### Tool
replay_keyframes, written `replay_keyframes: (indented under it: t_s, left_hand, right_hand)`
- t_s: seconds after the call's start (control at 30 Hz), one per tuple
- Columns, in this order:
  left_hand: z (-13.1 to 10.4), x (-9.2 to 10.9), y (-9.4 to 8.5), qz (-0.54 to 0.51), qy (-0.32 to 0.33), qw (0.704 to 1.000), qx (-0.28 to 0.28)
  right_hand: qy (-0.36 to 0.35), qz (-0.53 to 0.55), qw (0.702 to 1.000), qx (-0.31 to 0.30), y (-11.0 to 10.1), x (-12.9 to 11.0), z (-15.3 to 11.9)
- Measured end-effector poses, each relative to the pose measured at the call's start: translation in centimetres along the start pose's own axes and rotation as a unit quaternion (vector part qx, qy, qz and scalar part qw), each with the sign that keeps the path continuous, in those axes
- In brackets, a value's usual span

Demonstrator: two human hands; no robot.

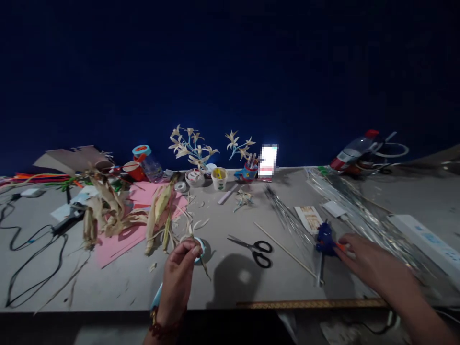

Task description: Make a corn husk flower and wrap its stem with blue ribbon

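Observation:
My left hand (181, 263) is closed in a pinch on a thin greenish-brown strip of dried husk (205, 269), whose end hangs below the fingers. Partly hidden behind those fingertips is a light blue ring, like a tape roll (202, 250). On the right, my right hand (366, 256) has its fingers at the orange part of a blue glue gun (325, 238); how far they wrap round it is partly hidden. A pale stick (319, 270) shows below the gun. Between the hands lie black-handled scissors (256, 250) and a thin wooden stick (283, 251).
Dried corn husks (108, 213) lie over pink paper (118, 243) at the left, beside black cables (14, 273). Husk flowers (192, 146) stand at the back near a lit phone (268, 160). A white power strip (427, 244) and plastic-wrapped wires (362, 211) lie right.

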State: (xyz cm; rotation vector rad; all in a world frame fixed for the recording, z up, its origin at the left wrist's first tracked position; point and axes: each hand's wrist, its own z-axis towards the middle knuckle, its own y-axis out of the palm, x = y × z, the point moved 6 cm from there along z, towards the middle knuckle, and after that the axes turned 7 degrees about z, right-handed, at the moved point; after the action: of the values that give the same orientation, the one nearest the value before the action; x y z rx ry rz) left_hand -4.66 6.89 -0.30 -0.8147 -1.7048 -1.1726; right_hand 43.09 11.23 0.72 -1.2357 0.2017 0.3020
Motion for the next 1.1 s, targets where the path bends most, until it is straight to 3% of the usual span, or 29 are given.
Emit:
replay_keyframes:
  t_s: [0.07,0.13,0.2,0.27,0.37,0.47,0.57,0.63,0.8,0.93,1.03,1.1]
  left_hand:
    - [0.1,-0.1,0.1,-0.006,0.001,1.000,0.000]
    - [0.1,0.1,0.1,-0.013,0.008,1.000,-0.003]
    - [0.0,0.4,-0.1,-0.020,0.019,1.000,-0.002]
    - [-0.3,1.0,-0.7,-0.025,0.030,0.999,0.010]
    - [-0.9,1.7,-2.2,-0.027,0.037,0.998,0.040]
    - [-1.4,1.8,-3.7,-0.020,0.027,0.997,0.063]
    - [-1.4,0.9,-4.4,0.001,0.023,0.999,0.049]
    - [-1.3,0.0,-3.8,0.031,0.021,0.999,0.003]
    - [-2.2,-1.8,0.5,0.141,0.031,0.974,-0.174]
    - [-2.7,-1.5,3.5,0.189,0.074,0.942,-0.267]
    - [-2.8,-0.9,3.4,0.204,0.105,0.929,-0.289]
    - [-2.3,-0.4,1.7,0.202,0.125,0.935,-0.264]
  right_hand:
    - [-0.037,0.025,0.999,-0.010,0.0,-5.1,1.4]
    - [-0.109,0.137,0.983,-0.058,1.5,-11.8,3.2]
    - [-0.194,0.202,0.948,-0.148,4.6,-18.8,4.6]
    - [-0.244,0.224,0.923,-0.195,7.9,-24.3,6.0]
    - [-0.279,0.234,0.904,-0.224,12.6,-30.0,7.3]
    - [-0.281,0.227,0.905,-0.224,15.5,-33.1,7.3]
    - [-0.299,0.223,0.900,-0.225,16.2,-34.3,6.1]
    - [-0.305,0.224,0.898,-0.223,15.9,-33.7,5.3]
    - [-0.235,0.232,0.926,-0.181,14.1,-27.5,5.1]
    - [-0.184,0.253,0.936,-0.160,13.5,-23.8,5.0]
    - [-0.171,0.278,0.929,-0.172,13.3,-23.2,3.7]
    - [-0.162,0.286,0.929,-0.170,13.1,-23.0,3.0]
